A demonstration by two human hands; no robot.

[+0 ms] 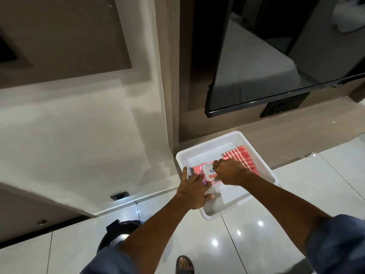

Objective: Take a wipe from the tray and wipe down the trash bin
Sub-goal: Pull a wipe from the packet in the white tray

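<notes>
A white rectangular tray [245, 141] with raised walls, set askew on the glossy floor tiles against the wooden base at about 1 o'clock from frame centre. Inside it, toward 9 o'clock, a pink pack of wipes [199, 171] with a white flip lid, lying flat, partly covered by hands. Down at 7 o'clock, well apart from the tray, a black round trash bin [118, 232], seen from above, half hidden behind a forearm.

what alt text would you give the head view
Both hands work a pink wipes pack in a white tray on the floor: left hand steadies it, right hand picks at its lid. A black trash bin sits lower left.
</notes>
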